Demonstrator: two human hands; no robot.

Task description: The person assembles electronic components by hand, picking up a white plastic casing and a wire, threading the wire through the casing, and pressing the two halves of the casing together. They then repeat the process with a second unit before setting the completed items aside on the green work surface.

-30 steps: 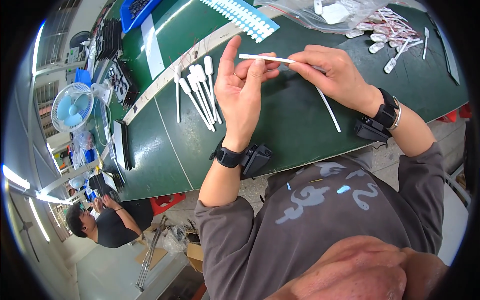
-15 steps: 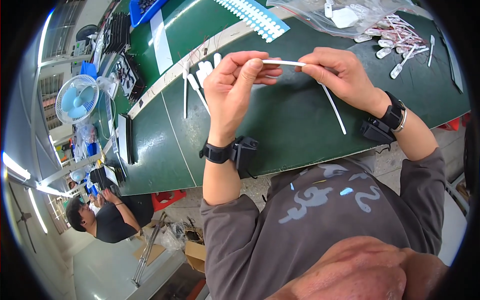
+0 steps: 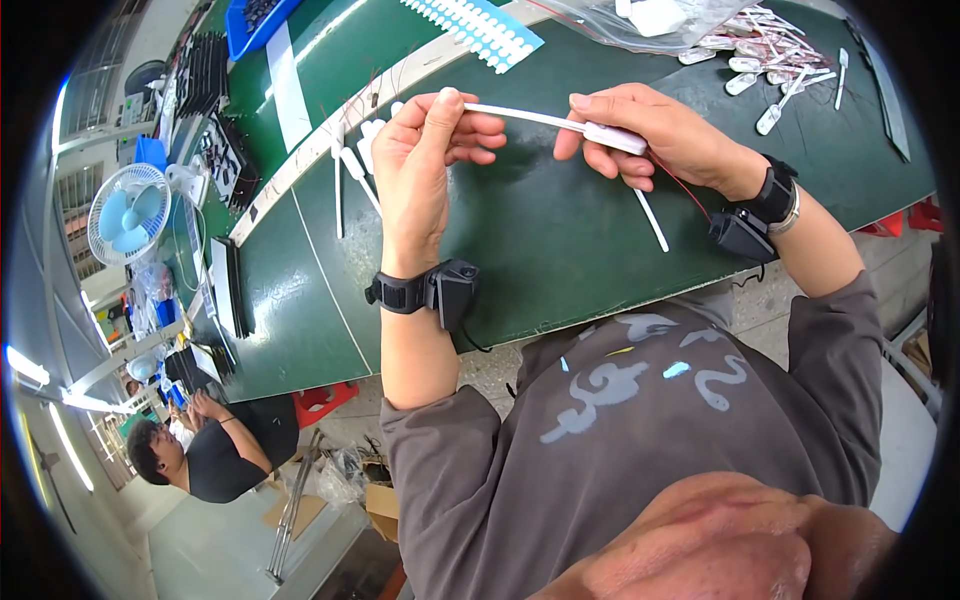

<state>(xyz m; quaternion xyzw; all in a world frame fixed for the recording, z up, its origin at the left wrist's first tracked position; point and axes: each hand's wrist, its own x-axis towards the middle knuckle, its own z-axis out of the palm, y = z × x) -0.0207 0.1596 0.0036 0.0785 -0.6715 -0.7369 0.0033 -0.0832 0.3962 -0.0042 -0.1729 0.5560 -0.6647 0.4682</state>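
A thin white stick [image 3: 525,116] with a wider, paddle-like end [image 3: 615,139] is stretched between my hands above the green table. My left hand [image 3: 415,165] pinches its thin tip between thumb and index finger, the other fingers curled loosely. The wide end lies in my right hand [image 3: 675,135], gripped by thumb and fingers. From that end a thin red wire [image 3: 683,185] runs down toward my right wrist. Another white stick [image 3: 651,220] lies on the table below my right hand. Several more white sticks [image 3: 338,190] lie left of my left hand, partly hidden by it.
Far right on the green table [image 3: 560,270] is a pile of white pieces with red wires [image 3: 765,50], beside a clear plastic bag [image 3: 690,25]. A blue sheet with white tabs [image 3: 485,35] and a blue bin [image 3: 245,30] are farther back. Another person [image 3: 215,455] sits at left.
My right-hand fingers have shifted, uncovering the stick's wide end and red wire. More of the thin part now shows between my hands, which have moved slightly apart. The whole view has shifted a little.
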